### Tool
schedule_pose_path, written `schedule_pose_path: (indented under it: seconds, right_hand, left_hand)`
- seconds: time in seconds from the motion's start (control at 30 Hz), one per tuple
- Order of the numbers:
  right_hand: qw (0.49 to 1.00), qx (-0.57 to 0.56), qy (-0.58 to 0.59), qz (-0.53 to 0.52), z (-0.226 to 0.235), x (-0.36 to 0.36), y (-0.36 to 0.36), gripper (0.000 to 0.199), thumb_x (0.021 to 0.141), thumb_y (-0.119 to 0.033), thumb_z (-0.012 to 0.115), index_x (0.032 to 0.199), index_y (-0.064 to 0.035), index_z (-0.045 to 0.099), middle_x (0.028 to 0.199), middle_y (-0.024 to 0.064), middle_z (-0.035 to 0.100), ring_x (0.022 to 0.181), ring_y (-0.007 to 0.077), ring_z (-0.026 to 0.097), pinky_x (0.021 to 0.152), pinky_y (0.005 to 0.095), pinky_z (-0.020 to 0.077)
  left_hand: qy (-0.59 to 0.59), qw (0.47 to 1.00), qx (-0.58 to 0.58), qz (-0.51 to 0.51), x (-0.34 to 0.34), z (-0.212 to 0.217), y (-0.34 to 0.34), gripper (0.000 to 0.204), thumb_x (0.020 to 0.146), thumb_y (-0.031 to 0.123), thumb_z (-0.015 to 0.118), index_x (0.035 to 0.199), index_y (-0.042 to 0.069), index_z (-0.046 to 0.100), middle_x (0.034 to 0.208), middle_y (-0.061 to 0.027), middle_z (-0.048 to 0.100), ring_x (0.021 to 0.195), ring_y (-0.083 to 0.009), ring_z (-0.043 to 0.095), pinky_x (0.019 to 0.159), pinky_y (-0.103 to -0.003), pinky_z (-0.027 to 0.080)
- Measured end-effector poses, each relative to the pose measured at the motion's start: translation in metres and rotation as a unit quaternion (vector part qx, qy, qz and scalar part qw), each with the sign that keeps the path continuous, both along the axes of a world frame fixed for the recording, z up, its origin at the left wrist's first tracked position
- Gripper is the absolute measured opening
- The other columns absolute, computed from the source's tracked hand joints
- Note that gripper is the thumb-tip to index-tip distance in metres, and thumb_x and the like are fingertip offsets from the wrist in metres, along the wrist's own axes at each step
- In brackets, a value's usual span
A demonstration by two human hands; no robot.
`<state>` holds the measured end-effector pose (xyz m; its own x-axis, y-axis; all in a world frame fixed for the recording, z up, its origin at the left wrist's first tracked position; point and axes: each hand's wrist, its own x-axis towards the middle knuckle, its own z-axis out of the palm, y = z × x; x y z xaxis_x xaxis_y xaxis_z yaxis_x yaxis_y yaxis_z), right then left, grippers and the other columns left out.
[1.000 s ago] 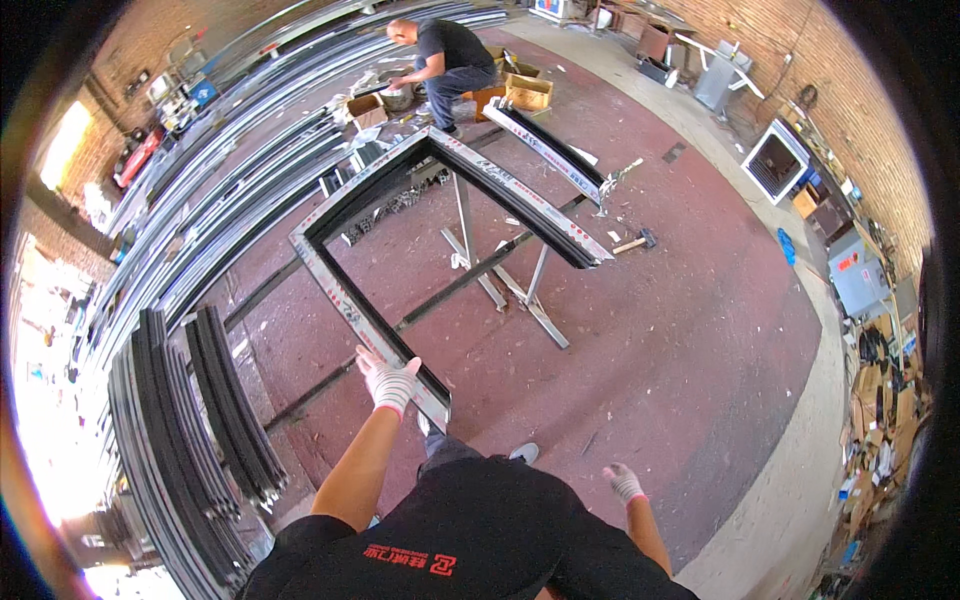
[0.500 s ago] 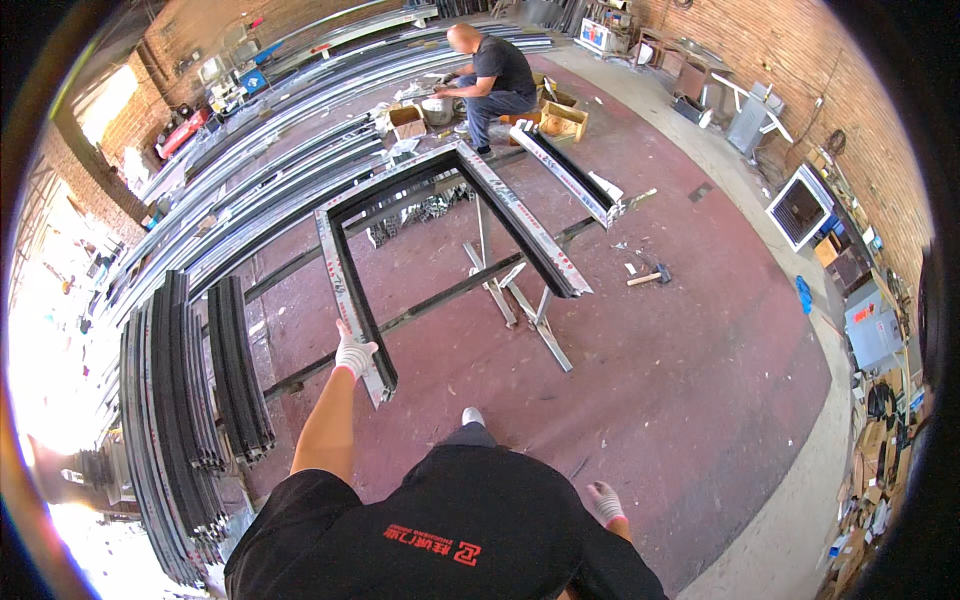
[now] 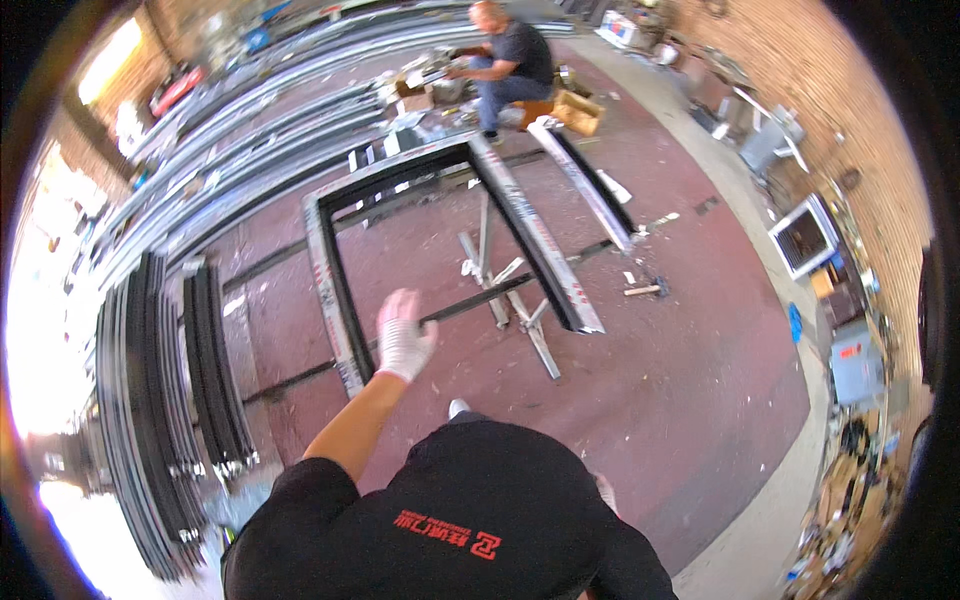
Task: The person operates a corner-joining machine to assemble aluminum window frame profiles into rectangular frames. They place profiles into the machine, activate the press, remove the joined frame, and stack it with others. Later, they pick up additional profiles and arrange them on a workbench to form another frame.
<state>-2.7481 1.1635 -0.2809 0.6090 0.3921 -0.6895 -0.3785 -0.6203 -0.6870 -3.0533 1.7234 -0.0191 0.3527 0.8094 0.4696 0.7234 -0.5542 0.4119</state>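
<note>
My left hand (image 3: 407,338), in a white knitted glove, is raised just right of the near end of a three-sided metal frame's left bar. Its thumb stands apart from the fingers and nothing is in it. The frame (image 3: 530,227) is silver with black inner faces, open on the side toward me, and rests on dark rails. Only a sliver of my right hand (image 3: 605,492) shows beside my black shirt; its fingers are hidden. A separate silver and black bar (image 3: 585,188) lies right of the frame.
A hammer (image 3: 648,288) lies on the red floor near a metal stand (image 3: 513,305). Stacked dark profiles (image 3: 140,400) stand at the left. Beyond the frame a co-worker (image 3: 510,70) sits by wooden boxes (image 3: 577,113). A grey cabinet (image 3: 862,352) is at the right.
My left hand has let go of the frame's left bar and moved up and right. My right hand has mostly gone behind my shirt. The view has shifted slightly.
</note>
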Motion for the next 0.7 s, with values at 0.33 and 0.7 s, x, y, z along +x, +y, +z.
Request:
schedule_pose_path:
  seconds: [0.33,0.7]
  right_hand:
    - [0.850,0.049,-0.472,0.228,0.276,0.157,0.287,0.047,0.097,-0.023,0.070,0.135,0.0044,0.063,0.131,0.0252,0.066,0.124,0.0358,0.064,0.106,0.0423,0.0497]
    - [0.685,0.176,-0.629,0.323,0.297,0.303,0.578,0.045,0.088,-0.025,0.074,0.125,-0.0009,0.065,0.124,0.0195,0.068,0.114,0.0387,0.064,0.104,0.0457,0.0493]
  left_hand:
    - [-0.063,0.936,-0.252,-0.238,0.061,0.000,-0.061,0.017,0.089,0.016,0.066,0.094,0.001,0.071,0.106,-0.0208,0.072,0.105,-0.0399,0.067,0.094,-0.046,0.054]
    - [-0.060,0.916,-0.371,0.140,0.043,-0.013,-0.151,0.025,0.099,0.023,0.063,0.095,0.001,0.075,0.091,-0.0191,0.073,0.086,-0.0341,0.072,0.079,-0.040,0.056]
